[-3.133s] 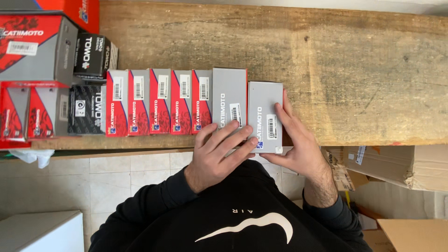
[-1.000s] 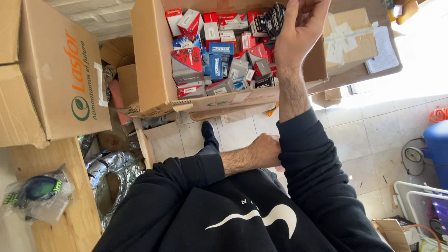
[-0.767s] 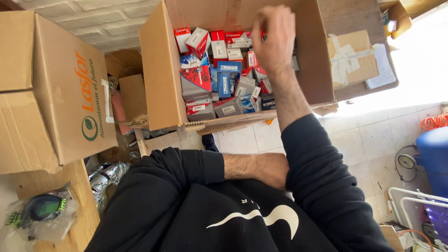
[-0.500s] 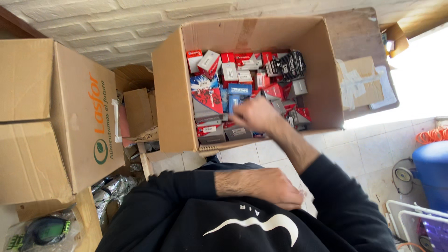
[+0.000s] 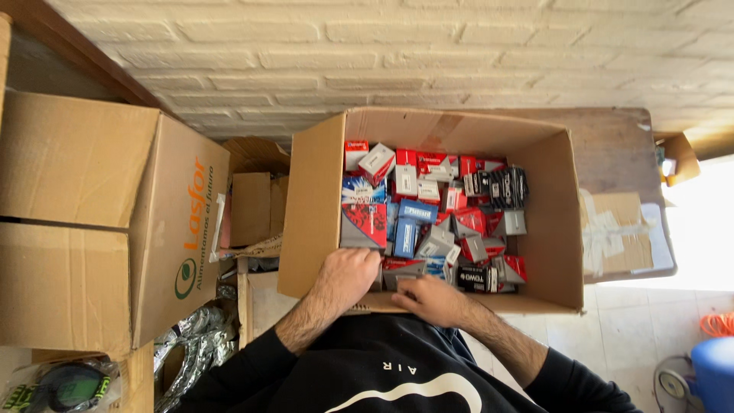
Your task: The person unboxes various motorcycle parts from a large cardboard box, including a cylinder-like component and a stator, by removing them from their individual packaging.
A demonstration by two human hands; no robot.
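An open cardboard box [image 5: 310,222] stands in front of me, filled with several small red, grey, blue and black cartons [image 5: 440,214]. My left hand [image 5: 345,277] lies at the box's near left corner, its fingers curled over the near wall beside a red and grey carton [image 5: 364,225]. My right hand [image 5: 433,300] reaches over the near wall in the middle. Its fingertips touch a small red and grey carton [image 5: 403,267]. The fingertips of both hands are partly hidden, so I cannot see a grip.
A large closed cardboard box [image 5: 99,222] stands at the left, with smaller cartons [image 5: 251,206] between it and the open box. Crumpled foil [image 5: 191,340] lies at the lower left. A white brick wall [image 5: 428,53] rises behind. A blue container [image 5: 715,371] is at the lower right.
My right hand came down from the far side of the box to its near wall. My left hand rose from my lap to the box's near left corner.
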